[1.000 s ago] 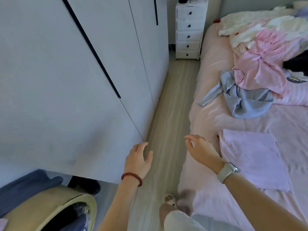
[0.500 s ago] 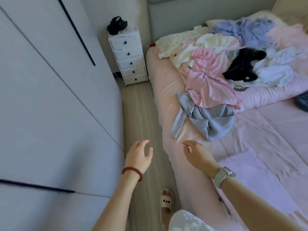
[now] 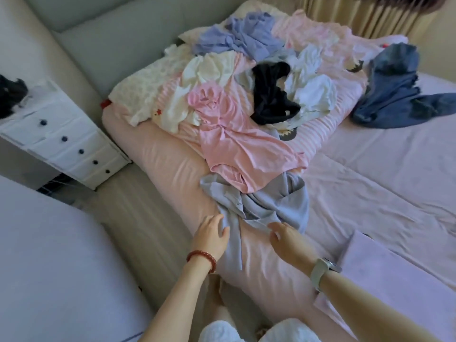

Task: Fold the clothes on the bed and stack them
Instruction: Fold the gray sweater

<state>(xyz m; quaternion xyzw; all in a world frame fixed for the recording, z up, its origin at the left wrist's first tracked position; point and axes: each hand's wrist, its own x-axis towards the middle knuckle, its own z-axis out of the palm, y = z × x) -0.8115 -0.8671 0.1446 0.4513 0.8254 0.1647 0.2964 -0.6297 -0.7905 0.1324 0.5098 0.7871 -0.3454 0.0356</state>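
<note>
Soft, even daylight, brightest at the curtain (image 3: 365, 18) top right; no glare; faint shadows in folds of the clothes (image 3: 246, 99); mild softness throughout, smeared blur in the top right corner; wide-angle bending tilts the drawers (image 3: 66, 141) at left.

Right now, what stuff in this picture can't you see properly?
All in the head view:
- Grey-blue garment: its top is tucked under the pink top, so its kind is unclear.
- Left hand: fingertips reach the garment's edge; any grip is hidden.
- Right hand: the same, fingers seen from behind.
- Folded lilac cloth: covered partly by the right arm.
- Black thing on the white drawers: cut by the left edge.
</note>
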